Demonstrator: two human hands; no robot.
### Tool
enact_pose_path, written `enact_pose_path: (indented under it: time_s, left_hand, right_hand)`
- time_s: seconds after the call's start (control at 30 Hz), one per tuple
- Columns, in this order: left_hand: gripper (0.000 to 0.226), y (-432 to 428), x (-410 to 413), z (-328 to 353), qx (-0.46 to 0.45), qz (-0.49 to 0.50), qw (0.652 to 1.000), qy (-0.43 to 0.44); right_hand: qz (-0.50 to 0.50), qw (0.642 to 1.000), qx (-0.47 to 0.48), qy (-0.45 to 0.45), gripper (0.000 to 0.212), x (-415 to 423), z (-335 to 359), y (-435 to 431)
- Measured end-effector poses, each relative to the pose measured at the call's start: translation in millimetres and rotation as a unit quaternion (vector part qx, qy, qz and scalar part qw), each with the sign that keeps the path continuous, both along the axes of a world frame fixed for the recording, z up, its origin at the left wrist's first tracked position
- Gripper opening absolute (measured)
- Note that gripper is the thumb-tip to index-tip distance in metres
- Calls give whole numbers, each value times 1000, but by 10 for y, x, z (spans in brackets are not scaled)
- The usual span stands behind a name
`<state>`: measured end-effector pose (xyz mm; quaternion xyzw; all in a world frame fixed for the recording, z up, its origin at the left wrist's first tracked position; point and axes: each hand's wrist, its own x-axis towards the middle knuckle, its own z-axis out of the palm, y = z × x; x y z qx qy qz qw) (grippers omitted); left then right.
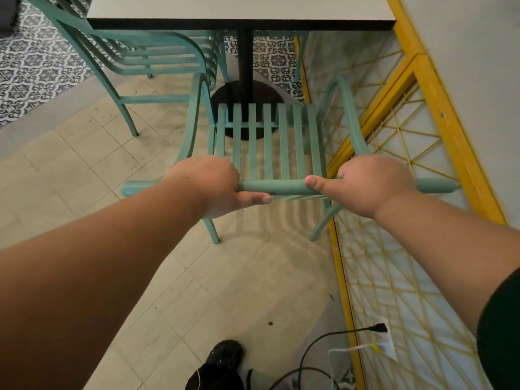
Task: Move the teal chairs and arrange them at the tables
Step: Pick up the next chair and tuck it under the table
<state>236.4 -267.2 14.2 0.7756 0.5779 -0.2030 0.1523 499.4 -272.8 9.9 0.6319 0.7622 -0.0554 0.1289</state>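
Note:
A teal slatted armchair (270, 142) stands on the floor facing a white-topped table (239, 9) with a black post. My left hand (216, 184) grips the left part of the chair's top back rail. My right hand (368, 184) grips the same rail further right, thumb over the bar. The seat's front edge lies near the table's round black base (225, 94). Another teal chair (135, 57) stands at the table's left side, partly tucked under the top.
A yellow-framed panel with yellow lattice (394, 164) runs along the right, close to the chair's right armrest. A black cable and plug (377, 329) lie near my black shoe (225, 358). Beige tiles cover the floor; patterned tiles lie beyond.

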Motion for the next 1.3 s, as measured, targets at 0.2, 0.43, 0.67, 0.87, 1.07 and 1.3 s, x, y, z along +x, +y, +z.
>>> enact_pose_path:
  time_s: [0.2,0.43,0.67,0.87,1.07,1.3]
  left_hand:
    - [95,161,31,23,15,0,1000,5]
    - [93,432,94,1,36,11,999,-19]
    - [95,737,98,8,50,7,998,-26]
    - [97,938,108,-22,52,2,998,-28]
    - [92,1016,132,-17,44,-8,999,-25]
    - [89,1046,120,10,49,-46,998,-10]
  right_hand:
    - [-4,1000,9,2,102,-2,25,158]
    - [2,1000,22,-15,109,46,27,448]
    - [5,999,44,-15,105,58,13,777]
    - [8,999,44,-22,107,74,-8,993]
    - [14,998,45,-35,109,101,11,1088]
    - [-17,998,36,-42,109,87,16,1069]
